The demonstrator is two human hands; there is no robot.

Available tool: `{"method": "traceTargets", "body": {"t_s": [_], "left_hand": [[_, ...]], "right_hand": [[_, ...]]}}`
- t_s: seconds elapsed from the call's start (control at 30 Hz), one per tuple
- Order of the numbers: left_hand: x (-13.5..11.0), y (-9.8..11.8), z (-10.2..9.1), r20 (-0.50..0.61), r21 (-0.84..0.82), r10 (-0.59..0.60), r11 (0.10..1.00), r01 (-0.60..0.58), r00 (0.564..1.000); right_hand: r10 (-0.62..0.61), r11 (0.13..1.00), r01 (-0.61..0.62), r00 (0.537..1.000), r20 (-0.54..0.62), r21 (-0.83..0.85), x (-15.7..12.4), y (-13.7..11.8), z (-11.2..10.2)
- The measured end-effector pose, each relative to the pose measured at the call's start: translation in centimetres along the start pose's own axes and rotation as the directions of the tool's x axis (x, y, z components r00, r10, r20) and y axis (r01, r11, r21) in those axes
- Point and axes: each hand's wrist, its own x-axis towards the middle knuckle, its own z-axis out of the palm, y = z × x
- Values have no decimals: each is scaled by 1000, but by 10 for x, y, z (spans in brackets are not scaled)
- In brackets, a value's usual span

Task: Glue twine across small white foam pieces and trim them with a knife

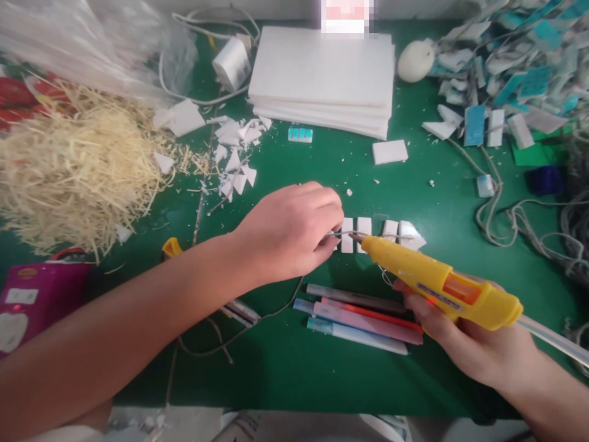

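Your right hand (483,356) grips a yellow hot-glue gun (409,264); left of it, your left hand (292,230) pinches grey cord (343,232) over white foam blocks (346,244).

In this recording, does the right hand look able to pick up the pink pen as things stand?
Probably not as it is: the right hand is wrapped around the yellow glue gun. The pink pen lies close by on the green table, so reach itself seems no problem.

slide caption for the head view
Yellow glue gun in right hand, left hand at a cord across white pieces.
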Motion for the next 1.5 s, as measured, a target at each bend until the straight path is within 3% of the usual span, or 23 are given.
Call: {"method": "traceTargets", "body": {"t_s": [0.2,0.4,0.63,0.93,1.5], "left_hand": [[0,0,3,0,6,32,999,-32,999],[-5,4,-2,-11,47,50,998,-50,999],[-14,7,-13,72,139,-23,990,13,997],[-13,8,-8,43,114,41,992,-46,998],[-3,11,3,14,63,23,998,-24,1000]], "right_hand": [[-7,999,9,999,50,-44,-3,4,-3],[-28,999,28,1000,5,-31,-2,2,-3],[-43,999,44,999,13,-30,7,-3,-2],[-28,999,29,999,33,-24,4,-2,-5],[-54,993,60,996,72,-98,-6,12,-4]]}}
